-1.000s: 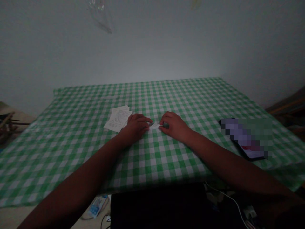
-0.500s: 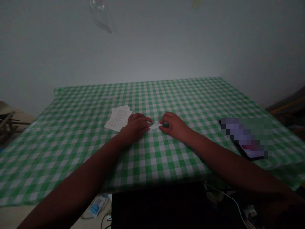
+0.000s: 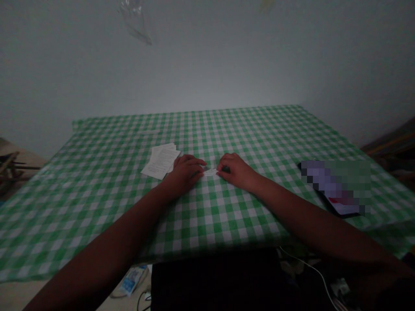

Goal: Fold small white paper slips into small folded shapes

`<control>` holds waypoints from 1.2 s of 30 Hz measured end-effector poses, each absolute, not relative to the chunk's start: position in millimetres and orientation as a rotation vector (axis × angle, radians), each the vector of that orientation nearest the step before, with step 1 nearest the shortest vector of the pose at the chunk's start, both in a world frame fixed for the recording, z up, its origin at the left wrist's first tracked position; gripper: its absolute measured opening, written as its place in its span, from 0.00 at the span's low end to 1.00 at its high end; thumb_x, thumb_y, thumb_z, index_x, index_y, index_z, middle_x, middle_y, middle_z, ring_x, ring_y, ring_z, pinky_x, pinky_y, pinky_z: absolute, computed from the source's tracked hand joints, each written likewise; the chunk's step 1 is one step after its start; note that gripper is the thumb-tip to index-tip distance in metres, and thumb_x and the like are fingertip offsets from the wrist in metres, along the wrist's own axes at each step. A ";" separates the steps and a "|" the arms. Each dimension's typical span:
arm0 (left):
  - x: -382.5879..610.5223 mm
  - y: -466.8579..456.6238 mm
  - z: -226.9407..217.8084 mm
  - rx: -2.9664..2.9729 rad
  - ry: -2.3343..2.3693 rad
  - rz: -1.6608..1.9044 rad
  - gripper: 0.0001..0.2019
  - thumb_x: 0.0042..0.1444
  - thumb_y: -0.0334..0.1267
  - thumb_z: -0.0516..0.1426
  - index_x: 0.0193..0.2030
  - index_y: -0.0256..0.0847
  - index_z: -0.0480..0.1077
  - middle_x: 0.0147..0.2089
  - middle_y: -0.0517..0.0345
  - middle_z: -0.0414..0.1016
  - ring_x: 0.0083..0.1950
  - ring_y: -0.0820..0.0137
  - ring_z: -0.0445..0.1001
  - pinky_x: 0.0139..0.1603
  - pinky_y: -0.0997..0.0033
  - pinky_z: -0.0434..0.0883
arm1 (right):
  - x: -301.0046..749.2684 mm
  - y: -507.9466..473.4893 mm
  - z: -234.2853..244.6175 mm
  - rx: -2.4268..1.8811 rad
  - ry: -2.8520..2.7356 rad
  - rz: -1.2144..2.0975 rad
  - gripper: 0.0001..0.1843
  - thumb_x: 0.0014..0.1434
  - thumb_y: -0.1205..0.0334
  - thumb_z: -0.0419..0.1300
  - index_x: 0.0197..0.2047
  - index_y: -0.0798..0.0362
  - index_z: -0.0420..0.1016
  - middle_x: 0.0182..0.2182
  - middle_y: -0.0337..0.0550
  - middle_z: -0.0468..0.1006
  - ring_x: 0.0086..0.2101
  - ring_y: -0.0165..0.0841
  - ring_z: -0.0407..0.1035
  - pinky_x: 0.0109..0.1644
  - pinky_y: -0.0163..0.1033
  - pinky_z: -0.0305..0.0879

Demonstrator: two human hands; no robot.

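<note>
Well, tablecloth [image 3: 259, 129]: green and white checks over the whole table, hanging off the near edge towards me.
Phone [image 3: 340, 207]: dark slab near the right edge, well apart from both hands, its screen blurred out.
Stack of papers [image 3: 161, 160]: printed sheets fanned slightly, just beside my left hand on its far side.
Left hand [image 3: 185, 172]: palm down, fingers bent and close together, tips on the left end of the paper slip [image 3: 210, 172]; in this dim light I cannot tell whether it pinches or only presses.
Right hand [image 3: 236, 169]: palm down, fingers curled narrow over a small dark piece [image 3: 226, 169], holding it against the cloth.
Risk: the slip is thin and held from both ends, so I judge that uneven pull could tear or crease it; the loose cloth could also bunch under my wrists and drag the slip sideways.
Paper slip: lying flat on the cloth between the two hands, touching the fingertips of each, near the table's middle.
Dark piece: at the slip's right end, mostly covered by my right fingers; too dark to say what it is.
</note>
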State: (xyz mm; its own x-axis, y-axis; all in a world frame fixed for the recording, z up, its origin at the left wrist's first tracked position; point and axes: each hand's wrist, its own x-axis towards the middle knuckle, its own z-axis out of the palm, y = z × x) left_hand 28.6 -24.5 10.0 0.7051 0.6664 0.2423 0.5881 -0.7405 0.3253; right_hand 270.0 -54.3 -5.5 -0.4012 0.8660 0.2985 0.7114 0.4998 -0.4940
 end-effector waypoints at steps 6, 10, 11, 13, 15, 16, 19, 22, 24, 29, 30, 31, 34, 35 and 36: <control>31.0 -27.9 10.6 2.682 1.087 0.492 0.04 0.62 0.37 0.58 0.39 0.43 0.75 0.57 0.59 0.76 0.59 0.58 0.65 0.61 0.49 0.59 | 270.5 -56.2 -3.9 -1.339 -2.273 0.358 0.03 0.61 0.63 0.62 0.39 0.52 0.76 0.42 0.47 0.75 0.45 0.39 0.67 0.51 0.46 0.60; 30.1 -27.9 9.0 2.674 1.097 0.480 0.04 0.61 0.38 0.59 0.38 0.44 0.75 0.58 0.59 0.75 0.59 0.58 0.65 0.62 0.48 0.58 | 269.3 -58.2 -0.3 -1.400 -2.283 0.342 0.04 0.62 0.62 0.62 0.40 0.52 0.77 0.43 0.47 0.75 0.46 0.40 0.66 0.51 0.47 0.60; 29.8 -27.8 9.0 2.669 1.104 0.474 0.04 0.61 0.38 0.58 0.39 0.44 0.75 0.58 0.59 0.75 0.59 0.58 0.65 0.61 0.48 0.58 | 269.1 -58.6 0.6 -1.408 -2.287 0.332 0.04 0.62 0.63 0.62 0.40 0.53 0.77 0.43 0.47 0.75 0.46 0.40 0.65 0.51 0.47 0.60; 29.2 -27.7 9.7 2.660 1.123 0.462 0.05 0.61 0.38 0.58 0.39 0.44 0.75 0.58 0.58 0.75 0.60 0.57 0.64 0.61 0.47 0.58 | 268.8 -58.8 1.7 -1.418 -2.294 0.316 0.04 0.62 0.62 0.62 0.39 0.53 0.77 0.44 0.48 0.75 0.46 0.41 0.65 0.51 0.47 0.60; 28.7 -27.5 10.6 2.656 1.138 0.451 0.06 0.62 0.39 0.57 0.39 0.43 0.75 0.59 0.57 0.74 0.60 0.57 0.64 0.62 0.47 0.58 | 269.0 -58.4 1.8 -1.424 -2.293 0.315 0.04 0.62 0.62 0.63 0.39 0.53 0.77 0.45 0.48 0.75 0.47 0.41 0.64 0.51 0.47 0.60; 28.5 -27.3 10.9 2.655 1.144 0.447 0.06 0.62 0.39 0.57 0.39 0.43 0.75 0.59 0.57 0.74 0.61 0.57 0.64 0.62 0.47 0.58 | 269.3 -58.0 1.4 -1.426 -2.288 0.317 0.04 0.62 0.61 0.63 0.38 0.53 0.78 0.45 0.48 0.75 0.47 0.41 0.64 0.51 0.48 0.60; 28.3 -26.2 10.1 2.651 1.166 0.455 0.06 0.63 0.40 0.57 0.39 0.43 0.75 0.60 0.58 0.74 0.61 0.56 0.64 0.62 0.47 0.58 | 270.3 -56.4 -0.8 -1.399 -2.283 0.315 0.05 0.62 0.62 0.62 0.38 0.52 0.78 0.45 0.47 0.75 0.47 0.41 0.64 0.52 0.48 0.61; 28.7 -25.2 7.5 2.637 1.203 0.475 0.07 0.63 0.40 0.57 0.38 0.44 0.76 0.59 0.59 0.74 0.61 0.57 0.64 0.63 0.47 0.58 | 270.0 -55.6 -3.1 -1.365 -2.294 0.278 0.08 0.65 0.62 0.59 0.38 0.52 0.79 0.45 0.47 0.75 0.46 0.40 0.64 0.52 0.49 0.61; 29.4 -25.1 5.9 2.634 1.228 0.486 0.07 0.63 0.40 0.57 0.37 0.44 0.76 0.59 0.59 0.74 0.61 0.57 0.64 0.63 0.46 0.58 | 268.8 -55.8 -4.0 -1.367 -2.291 0.250 0.09 0.65 0.62 0.57 0.38 0.52 0.79 0.45 0.48 0.75 0.46 0.41 0.64 0.51 0.49 0.61; 31.3 -25.6 4.3 2.584 1.326 0.511 0.06 0.59 0.41 0.61 0.34 0.43 0.76 0.59 0.57 0.73 0.62 0.54 0.62 0.63 0.45 0.59 | 266.2 -56.5 -6.9 -1.374 -2.221 0.193 0.08 0.63 0.62 0.60 0.37 0.52 0.81 0.47 0.49 0.74 0.47 0.42 0.63 0.51 0.50 0.63; 31.5 -25.5 4.1 2.565 1.341 0.521 0.06 0.59 0.41 0.61 0.34 0.43 0.75 0.60 0.57 0.72 0.63 0.54 0.62 0.63 0.45 0.60 | 266.1 -56.4 -7.9 -1.377 -2.209 0.184 0.08 0.63 0.62 0.61 0.37 0.52 0.82 0.47 0.50 0.73 0.47 0.42 0.63 0.52 0.50 0.63; 31.5 -25.3 3.9 2.550 1.352 0.532 0.06 0.58 0.41 0.62 0.33 0.43 0.75 0.60 0.57 0.72 0.63 0.55 0.62 0.63 0.45 0.60 | 266.2 -56.2 -9.0 -1.380 -2.201 0.179 0.07 0.62 0.62 0.61 0.38 0.52 0.82 0.47 0.50 0.73 0.47 0.42 0.64 0.52 0.51 0.62; 31.3 -24.8 4.0 2.544 1.351 0.523 0.05 0.58 0.41 0.62 0.34 0.44 0.75 0.60 0.56 0.71 0.63 0.55 0.62 0.63 0.45 0.61 | 266.7 -55.6 -11.9 -1.388 -2.183 0.184 0.09 0.61 0.61 0.62 0.44 0.51 0.81 0.48 0.50 0.73 0.48 0.42 0.64 0.52 0.51 0.62; 31.0 -24.8 4.4 2.556 1.340 0.515 0.05 0.58 0.41 0.61 0.36 0.44 0.75 0.60 0.56 0.71 0.63 0.54 0.62 0.63 0.45 0.61 | 266.9 -55.4 -12.3 -1.389 -2.176 0.194 0.10 0.61 0.61 0.63 0.45 0.51 0.80 0.47 0.49 0.73 0.48 0.42 0.64 0.52 0.50 0.62; 30.7 -25.1 5.1 2.572 1.326 0.510 0.04 0.59 0.41 0.61 0.37 0.45 0.76 0.60 0.55 0.71 0.63 0.54 0.62 0.62 0.44 0.61 | 267.0 -55.3 -12.2 -1.390 -2.169 0.204 0.10 0.61 0.61 0.63 0.46 0.51 0.80 0.47 0.49 0.73 0.47 0.42 0.64 0.52 0.50 0.62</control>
State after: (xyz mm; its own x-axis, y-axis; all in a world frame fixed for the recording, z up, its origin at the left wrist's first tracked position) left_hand 30.7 -25.1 5.1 0.5372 0.8170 0.2096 0.7469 -0.5762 0.3320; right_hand 267.0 -55.3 -12.2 -0.3137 0.8763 0.3656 0.7925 0.4537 -0.4074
